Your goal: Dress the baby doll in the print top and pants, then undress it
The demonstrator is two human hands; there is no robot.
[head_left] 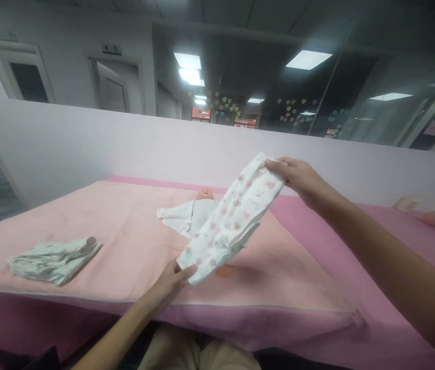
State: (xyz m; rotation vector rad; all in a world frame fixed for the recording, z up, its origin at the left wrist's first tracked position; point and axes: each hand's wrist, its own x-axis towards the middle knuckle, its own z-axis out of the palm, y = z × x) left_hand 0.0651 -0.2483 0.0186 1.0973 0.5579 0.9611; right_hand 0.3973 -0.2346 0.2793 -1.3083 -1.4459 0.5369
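I held the printed cloth garment (236, 216) slantwise in the air above the pink-covered counter (125, 216), in front of the doll (204, 210), part of which it hid from me. My left hand (171, 277) was closed in a pinch on its lower, nearer end, the thumb lying over the printed face and the fingers mostly out of sight. My right hand (292, 173) pinched the upper, farther end near its corner, also closed to about the cloth's thickness.

I judged it very light and soft, a thin fabric with no stiffness of its own: it ran fairly straight between my hands, while the loose edge toward the right drooped in creases. It looked neither slippery nor fragile, though a hard pull might have stretched it. The ends seemed the best places to hold, since a grip on the middle alone would likely have let both ends flop. I couldn't tell how many layers each pinch took in. The folded cloth (53, 262) lay well apart, on the counter to my left.
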